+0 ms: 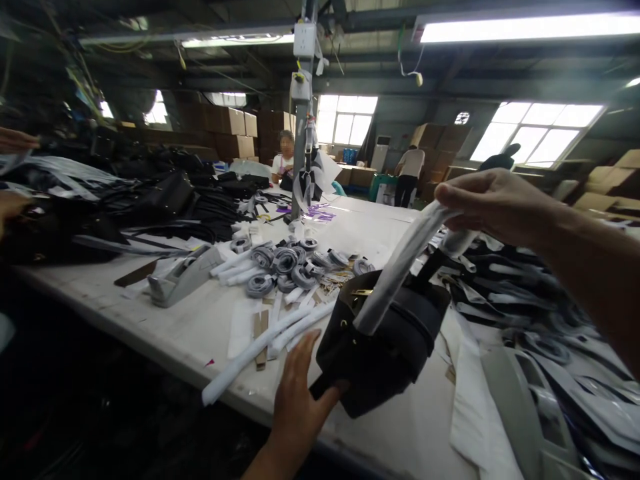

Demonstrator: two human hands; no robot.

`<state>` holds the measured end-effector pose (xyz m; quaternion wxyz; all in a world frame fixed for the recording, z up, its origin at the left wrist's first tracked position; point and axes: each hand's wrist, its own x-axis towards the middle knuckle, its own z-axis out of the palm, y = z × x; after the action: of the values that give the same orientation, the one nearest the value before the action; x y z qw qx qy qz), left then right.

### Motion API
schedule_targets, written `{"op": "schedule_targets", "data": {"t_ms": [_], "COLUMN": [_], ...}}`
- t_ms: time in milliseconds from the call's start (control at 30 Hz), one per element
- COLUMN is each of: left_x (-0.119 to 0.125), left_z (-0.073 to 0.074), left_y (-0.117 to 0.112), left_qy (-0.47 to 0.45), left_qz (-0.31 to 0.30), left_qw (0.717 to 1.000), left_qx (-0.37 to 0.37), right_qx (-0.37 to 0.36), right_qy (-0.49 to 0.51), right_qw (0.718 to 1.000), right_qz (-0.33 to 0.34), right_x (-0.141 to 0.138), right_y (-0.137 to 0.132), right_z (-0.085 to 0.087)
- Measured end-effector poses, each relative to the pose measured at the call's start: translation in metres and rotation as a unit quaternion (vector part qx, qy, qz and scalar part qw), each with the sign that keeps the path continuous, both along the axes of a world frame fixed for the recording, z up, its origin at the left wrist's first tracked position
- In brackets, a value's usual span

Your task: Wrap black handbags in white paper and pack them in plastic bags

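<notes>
White worktable, strip lights, cartons, left hand half-closed on black bag, right hand pinching wrapped strap

The right hand grips a wrapped strap

The room is dim overall, lit by a glaring fluorescent tube at upper right, a second tube farther left, and daylight windows blown out to white. Bluish haze spreads below the brighter tube. The white worktable catches soft light toward its far edge; below its near edge everything sinks into black. The black bag loses detail in shadow. Wide-angle distortion stretches the tape dispenser at the table's near right corner. Pixelation covers the seated person's head.
</notes>
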<state>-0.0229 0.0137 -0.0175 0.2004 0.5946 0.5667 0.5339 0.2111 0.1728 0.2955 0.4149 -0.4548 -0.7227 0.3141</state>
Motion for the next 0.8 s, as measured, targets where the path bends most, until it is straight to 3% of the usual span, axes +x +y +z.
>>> {"op": "schedule_targets", "data": {"t_ms": [133, 233, 300, 367, 433, 467, 533, 567, 633, 700, 800], "left_x": [0.024, 0.030, 0.027, 0.023, 0.020, 0.019, 0.019, 0.019, 0.020, 0.019, 0.011], "left_z": [-0.018, -0.026, -0.027, -0.025, -0.021, -0.020, -0.017, -0.016, -0.013, -0.009, 0.002], "left_y": [-0.017, -0.019, -0.017, -0.017, -0.018, -0.019, -0.022, -0.024, -0.027, -0.030, -0.031], "left_qy": [-0.087, -0.157, -0.209, -0.253, -0.283, -0.298, -0.326, -0.337, -0.348, -0.342, -0.303], "left_qz": [-0.081, -0.124, -0.165, -0.188, -0.202, -0.206, -0.214, -0.219, -0.228, -0.236, -0.252], "left_qw": [0.985, 0.960, 0.938, 0.920, 0.905, 0.896, 0.880, 0.873, 0.866, 0.868, 0.880], "left_qx": [-0.122, -0.197, -0.221, -0.232, -0.247, -0.256, -0.272, -0.277, -0.278, -0.271, -0.265], "right_qx": [0.000, 0.068, 0.183, 0.307, 0.332, 0.296, 0.068, -0.065, -0.217, -0.263, -0.262], "right_qy": [-0.182, -0.236, -0.229, -0.191, -0.092, -0.076, -0.103, -0.098, -0.041, 0.021, 0.100], "right_qw": [0.983, 0.969, 0.955, 0.917, 0.904, 0.920, 0.988, 0.993, 0.975, 0.965, 0.959], "right_qz": [0.030, 0.020, -0.050, -0.169, -0.254, -0.246, -0.095, -0.027, 0.020, 0.002, -0.038], "right_x": [0.001, 0.005, 0.010, 0.016, 0.016, 0.014, 0.003, -0.005, -0.025, -0.044, -0.060], "right_y": [0.016, 0.015, -0.003, -0.037, -0.080, -0.101, -0.135, -0.145, -0.155, -0.155, -0.151], "right_z": [-0.041, -0.066, -0.078, -0.094, -0.120, -0.138, -0.181, -0.203, -0.243, -0.268, -0.282]}}
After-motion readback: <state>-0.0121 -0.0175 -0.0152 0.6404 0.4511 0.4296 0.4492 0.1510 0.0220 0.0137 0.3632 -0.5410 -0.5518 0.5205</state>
